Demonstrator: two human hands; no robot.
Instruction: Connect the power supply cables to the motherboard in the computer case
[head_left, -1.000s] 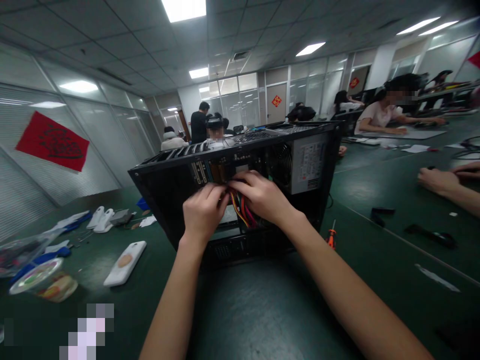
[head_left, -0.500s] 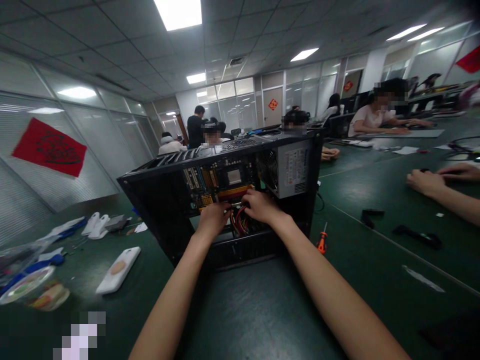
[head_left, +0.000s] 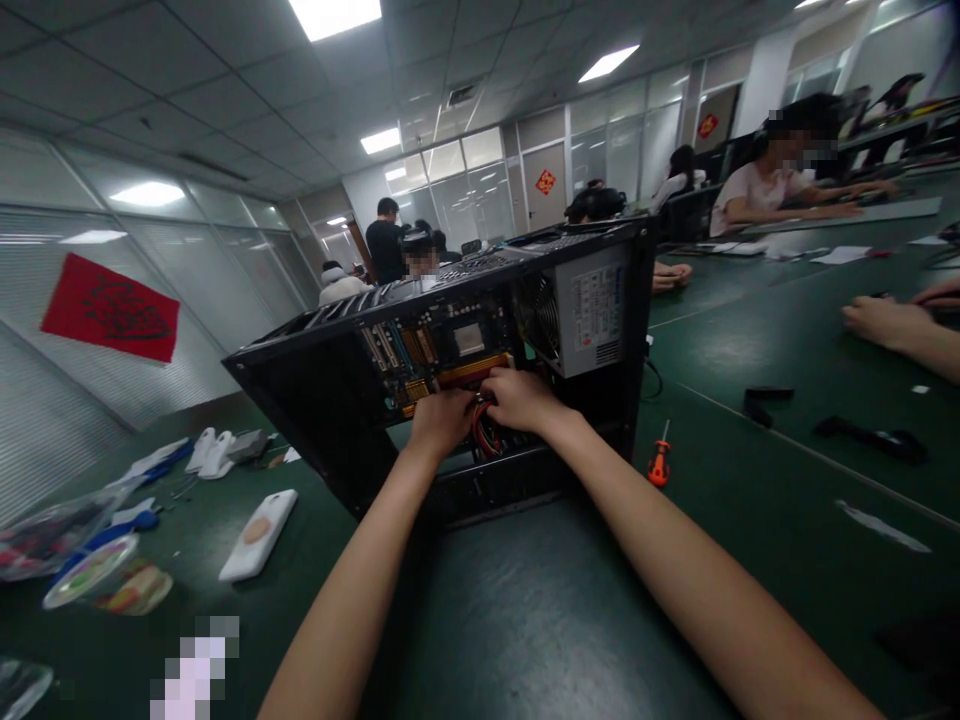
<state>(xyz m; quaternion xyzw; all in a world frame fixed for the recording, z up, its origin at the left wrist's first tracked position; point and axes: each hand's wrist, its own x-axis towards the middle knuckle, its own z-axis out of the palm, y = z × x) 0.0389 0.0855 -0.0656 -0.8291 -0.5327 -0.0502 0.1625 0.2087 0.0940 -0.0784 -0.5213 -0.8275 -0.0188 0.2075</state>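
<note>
In the head view, the computer case (head_left: 480,490) stands on the green surface (head_left: 517,610) with its open side facing the wearer, and both bare hands reach inside it. The left hand (head_left: 444,418) is in the lower middle of the case, its fingers curled and drawn together beside a bundle of coloured cables (head_left: 487,435); the fingertips are hidden, so whether they are clamped on a wire I cannot tell. The right hand (head_left: 520,400) is just across the bundle inside the case, fingers bent with thumb and forefinger near each other at the upper end of the cables; its exact grip cannot be told either. The cables loop down between the two hands toward the lower rim of the case. Within the upper middle of the case sits the motherboard (head_left: 409,350), with red and yellow slots (head_left: 474,375) directly above the hands. The grey power supply (head_left: 594,318) fills the upper right corner of the case. Just right of the case lies an orange screwdriver (head_left: 658,465), and farther right of it, two black pieces (head_left: 870,438). Left of the case are a white phone-shaped object (head_left: 262,530) and, farther out, a clear tub (head_left: 112,583). Well to the right of the case rests a co-worker's hand (head_left: 889,322).
</note>
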